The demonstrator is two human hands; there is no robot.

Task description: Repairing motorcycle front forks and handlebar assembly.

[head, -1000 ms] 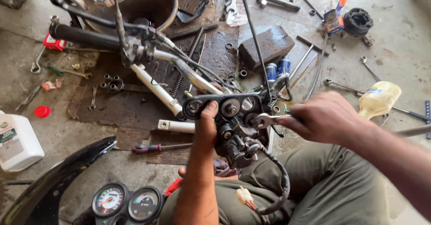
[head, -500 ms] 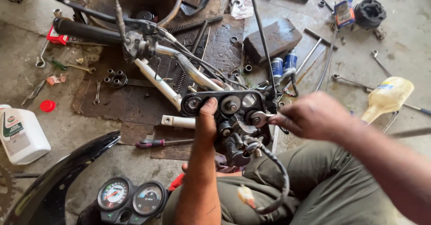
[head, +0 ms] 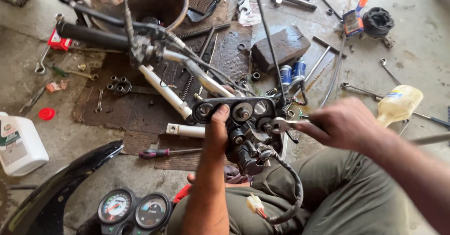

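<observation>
My left hand [head: 216, 132] grips the black motorcycle fork clamp [head: 239, 113] from below, thumb on its top plate. My right hand [head: 344, 123] holds a silver wrench [head: 282, 124] whose head sits on a bolt at the clamp's right side. Below the clamp hangs a black lock assembly [head: 251, 153] with a black cable [head: 293, 193] ending in a white connector [head: 255, 203]. The chrome handlebar [head: 187, 68] with its black grip [head: 89, 34] runs up and left from the clamp.
A speedometer cluster [head: 133, 210] and a black fender [head: 51, 193] lie at the lower left, a white plastic bottle [head: 16, 143] at the left edge. Spanners, a screwdriver [head: 161, 153], a brick [head: 280, 46], a yellowish oil bottle [head: 398, 104] and a metal basin [head: 150, 3] litter the floor.
My right hand has kept the wrench on the clamp's right bolt with only a small shift. The view has tilted slightly. My left hand stays on the clamp.
</observation>
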